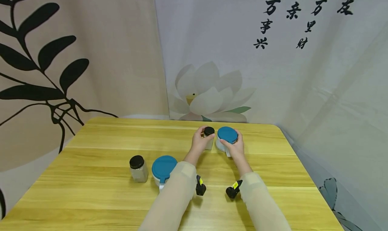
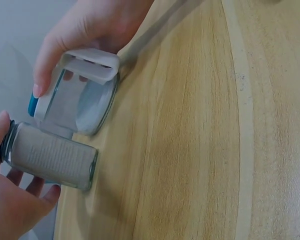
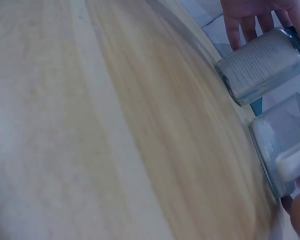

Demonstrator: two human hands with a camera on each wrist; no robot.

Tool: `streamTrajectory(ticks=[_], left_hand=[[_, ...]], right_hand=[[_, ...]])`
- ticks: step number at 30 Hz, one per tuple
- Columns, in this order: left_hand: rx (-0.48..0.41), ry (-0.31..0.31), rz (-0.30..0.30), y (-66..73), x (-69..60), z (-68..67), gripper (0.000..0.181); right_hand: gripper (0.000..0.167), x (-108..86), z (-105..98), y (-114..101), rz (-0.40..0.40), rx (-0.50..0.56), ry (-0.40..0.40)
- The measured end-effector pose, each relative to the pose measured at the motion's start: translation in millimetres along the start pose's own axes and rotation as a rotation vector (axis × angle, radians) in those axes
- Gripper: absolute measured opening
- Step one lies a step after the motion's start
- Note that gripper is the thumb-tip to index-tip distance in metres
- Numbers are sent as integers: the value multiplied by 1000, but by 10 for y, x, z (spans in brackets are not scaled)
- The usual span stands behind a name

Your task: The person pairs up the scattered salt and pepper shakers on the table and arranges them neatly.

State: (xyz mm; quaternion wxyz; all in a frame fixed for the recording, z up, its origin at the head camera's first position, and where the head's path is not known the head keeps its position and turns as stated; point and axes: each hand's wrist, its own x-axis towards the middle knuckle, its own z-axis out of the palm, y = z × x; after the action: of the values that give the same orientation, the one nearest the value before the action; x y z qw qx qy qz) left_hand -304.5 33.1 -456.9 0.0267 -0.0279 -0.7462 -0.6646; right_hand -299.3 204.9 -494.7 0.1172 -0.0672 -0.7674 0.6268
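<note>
At the back of the table my left hand (image 1: 199,144) grips a glass jar with a black lid (image 1: 209,131), fingers behind it and thumb near the lid. Just right of it, my right hand (image 1: 237,148) grips a clear container with a blue lid (image 1: 227,134), its white handle facing the front. In the left wrist view, the jar (image 2: 54,155) stands beside the handled container (image 2: 72,100), with my left hand (image 2: 15,200) round the jar and my right hand (image 2: 92,27) on the container. The right wrist view shows the jar (image 3: 262,65) and container (image 3: 280,135) too.
Nearer on the wooden table (image 1: 100,190), another black-lidded jar (image 1: 139,170) stands at left, with a second blue-lidded container (image 1: 164,167) beside it, partly behind my left sleeve. A printed curtain (image 1: 272,83) hangs behind the table's back edge.
</note>
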Motion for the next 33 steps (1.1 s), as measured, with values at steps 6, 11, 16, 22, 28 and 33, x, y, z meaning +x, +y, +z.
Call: streamTrajectory(ticks=[6,11,16,22,28,33], left_hand=[[4,15,0,24,-7,3,53],[9,17,-7,26,-9,-1,53],[15,18,4,-2,-3,-17,50],[8,12,14,1,-26,-35,49],[9,17,21,13,-45,-47,48],[7,17,25,33,-70,-63,48]], right_hand=[[92,-18,21,-8,-4,1,11],[91,-38,34,1,-13,7,17],[92,-55,42,10,-18,7,16],[94,-77,56,-13,-14,-26,23],[93,-113,68,-31,-16,-40,33],[93,-135,70,-44,-23,-44,44]])
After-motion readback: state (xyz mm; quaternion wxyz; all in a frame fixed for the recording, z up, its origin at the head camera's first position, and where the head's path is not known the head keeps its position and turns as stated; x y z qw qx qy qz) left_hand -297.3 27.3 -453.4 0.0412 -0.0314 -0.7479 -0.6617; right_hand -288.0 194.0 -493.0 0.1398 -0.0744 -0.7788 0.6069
